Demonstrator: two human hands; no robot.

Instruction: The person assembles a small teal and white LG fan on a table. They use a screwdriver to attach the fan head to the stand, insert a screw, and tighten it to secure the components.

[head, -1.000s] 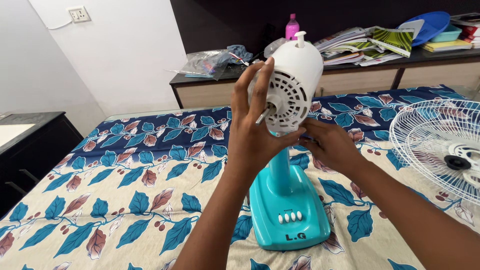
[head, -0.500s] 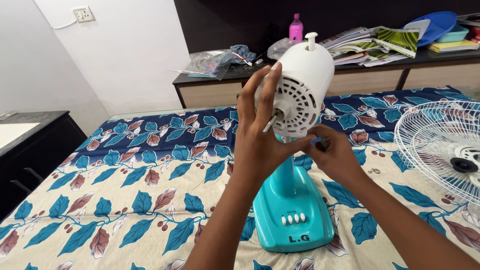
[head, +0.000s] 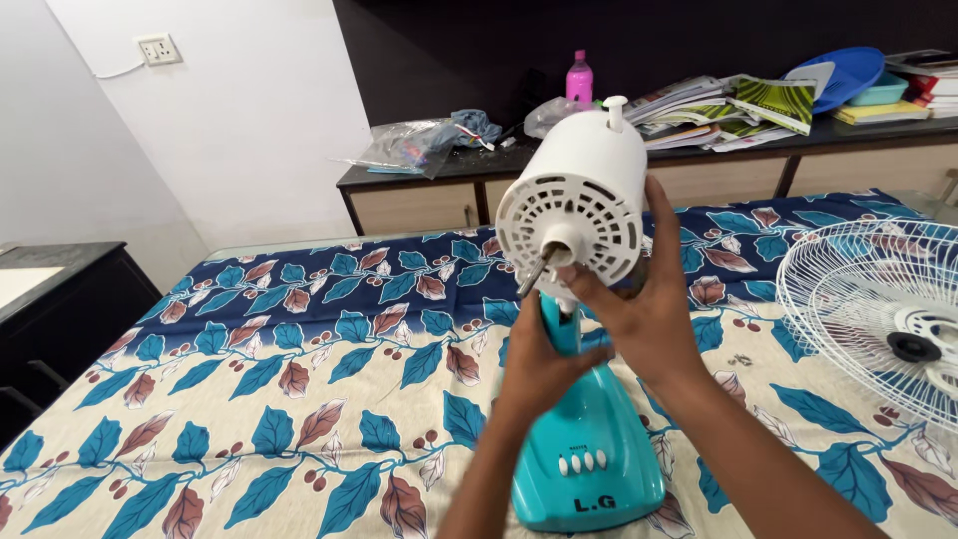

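A table fan without its guard and blades stands on the bed. Its white motor housing (head: 574, 190) has a bare metal shaft pointing at me, above a turquoise neck and base (head: 589, 464) with white buttons. My left hand (head: 544, 364) wraps around the turquoise neck just under the motor. My right hand (head: 639, 299) cups the housing's right side and underside, fingers reaching up along it.
The bed wears a sheet (head: 269, 399) printed with blue and brown leaves. A white wire fan guard (head: 878, 309) lies at the right, small screws (head: 740, 358) beside it. Behind, a dark counter (head: 559, 150) carries books, plastic bags, a pink bottle (head: 579, 78) and a blue basin. A black cabinet (head: 50, 309) stands left.
My left hand has dropped from the motor's front face to the turquoise neck. My right hand has risen from below the motor to hold its right side. The motor front is now uncovered.
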